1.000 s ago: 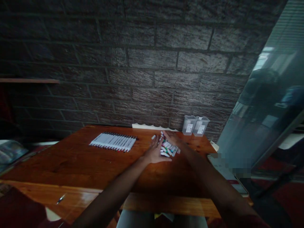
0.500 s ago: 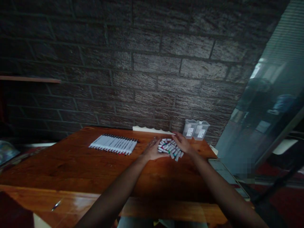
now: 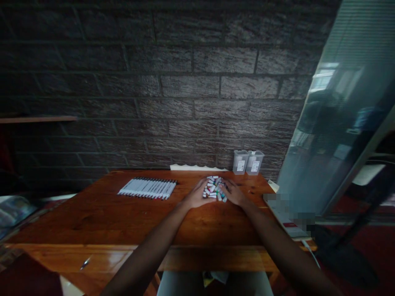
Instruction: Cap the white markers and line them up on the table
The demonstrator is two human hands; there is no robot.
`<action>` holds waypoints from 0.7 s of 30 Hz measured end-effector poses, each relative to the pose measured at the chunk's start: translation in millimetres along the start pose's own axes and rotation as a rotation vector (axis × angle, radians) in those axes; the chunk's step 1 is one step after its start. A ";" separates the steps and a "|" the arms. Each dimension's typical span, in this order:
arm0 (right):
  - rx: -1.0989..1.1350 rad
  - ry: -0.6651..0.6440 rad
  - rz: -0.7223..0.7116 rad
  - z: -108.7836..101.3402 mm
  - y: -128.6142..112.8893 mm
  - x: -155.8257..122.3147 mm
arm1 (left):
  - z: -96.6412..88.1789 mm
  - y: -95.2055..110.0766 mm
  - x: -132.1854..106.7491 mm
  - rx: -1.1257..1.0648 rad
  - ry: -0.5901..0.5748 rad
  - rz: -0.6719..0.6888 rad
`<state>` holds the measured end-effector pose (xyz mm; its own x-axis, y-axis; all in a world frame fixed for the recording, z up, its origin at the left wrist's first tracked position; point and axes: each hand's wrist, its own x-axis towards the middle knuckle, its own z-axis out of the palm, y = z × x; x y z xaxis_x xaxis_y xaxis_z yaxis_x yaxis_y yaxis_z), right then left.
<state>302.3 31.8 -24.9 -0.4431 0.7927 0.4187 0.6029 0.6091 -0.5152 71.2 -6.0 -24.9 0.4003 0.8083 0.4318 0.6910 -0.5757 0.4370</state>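
Note:
A heap of small marker caps [image 3: 212, 188], mostly white with touches of green, pink and blue, lies on the wooden table [image 3: 132, 224]. My left hand [image 3: 197, 195] curves along the heap's left side, open, with its thumb low by the front caps. From the right, my right hand [image 3: 233, 192] is open too, its fingers touching the caps and covering some of them. Neither hand has a cap lifted. To the left, several white markers [image 3: 148, 188] with dark upper ends lie side by side in a neat row.
Two clear plastic containers [image 3: 247, 163] with white labels stand at the back right. A white wavy-edged strip [image 3: 197, 167] lies along the brick wall [image 3: 191, 111]. A flat tablet-like device [image 3: 285, 216] with a cable sits at the right edge. A pen [image 3: 85, 263] lies at lower left.
My right hand has moved in toward my left, pressing the caps into a tighter heap. The view has shifted slightly. The row of markers is unchanged.

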 end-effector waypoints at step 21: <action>0.095 0.096 0.287 -23.7 1.4 -4.6 | -21.6 -18.9 -13.7 -0.193 0.066 -0.195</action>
<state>320.9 28.4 -9.8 -0.1962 0.9294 0.3125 0.6277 0.3639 -0.6882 39.7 -8.8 -22.1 0.2266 0.9001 0.3721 0.6216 -0.4278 0.6562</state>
